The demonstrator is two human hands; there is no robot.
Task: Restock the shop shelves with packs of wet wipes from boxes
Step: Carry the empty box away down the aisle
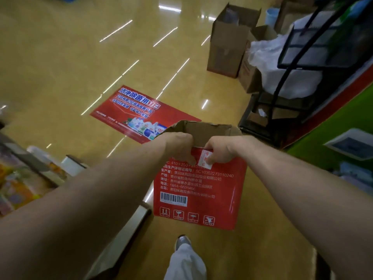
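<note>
Two hands, left hand [178,147] and right hand [221,151], grip one red box [198,190] at centre; two brown boxes [228,43] stand upper right.

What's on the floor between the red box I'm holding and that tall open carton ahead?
Head view: only bare glossy floor between red box and carton. The floor sticker lies left of that stretch, the black cart right.

A red poster [141,112] lies flat on the glossy yellow floor [60,57]; right of it stands a black cart [262,132] holding white plastic [268,57]; a blue bin [272,16] sits beyond.
</note>
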